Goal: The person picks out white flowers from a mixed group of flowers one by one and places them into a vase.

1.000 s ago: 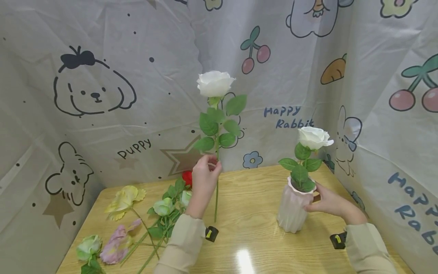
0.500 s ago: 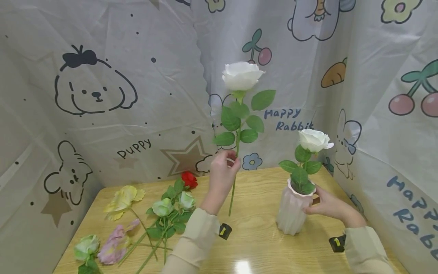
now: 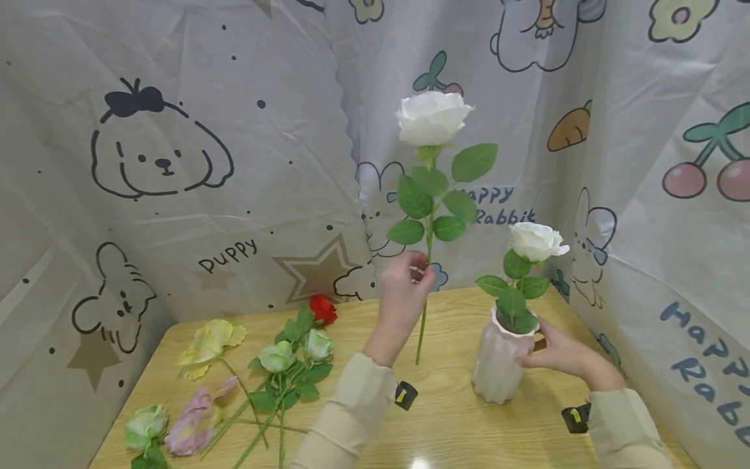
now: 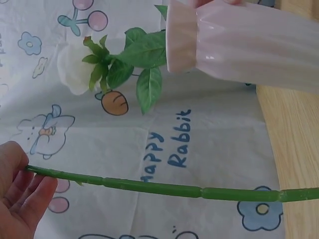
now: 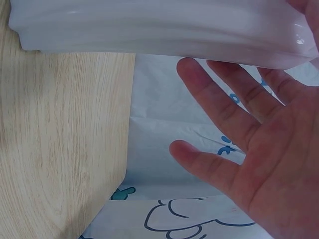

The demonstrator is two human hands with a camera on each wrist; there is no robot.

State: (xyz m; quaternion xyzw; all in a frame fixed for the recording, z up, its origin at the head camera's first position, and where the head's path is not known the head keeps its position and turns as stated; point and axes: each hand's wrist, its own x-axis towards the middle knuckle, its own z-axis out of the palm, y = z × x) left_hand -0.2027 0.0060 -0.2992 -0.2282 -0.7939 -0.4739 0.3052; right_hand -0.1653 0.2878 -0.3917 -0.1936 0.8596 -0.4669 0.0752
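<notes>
My left hand pinches the green stem of a white rose held upright above the table, its lower stem hanging free. The left wrist view shows the stem between thumb and fingers. A pale pink fluted vase stands to the right with another white rose in it. My right hand holds the vase near its rim from the right side. In the right wrist view several fingers reach the vase wall, with one finger apart from it.
On the left of the wooden table lie a yellow flower, a pink flower, green-white roses and a red flower. A printed curtain surrounds the table's back and sides.
The left hand has carried the white rose rightward and slightly up, closer to the vase. The right hand and vase have stayed in place.
</notes>
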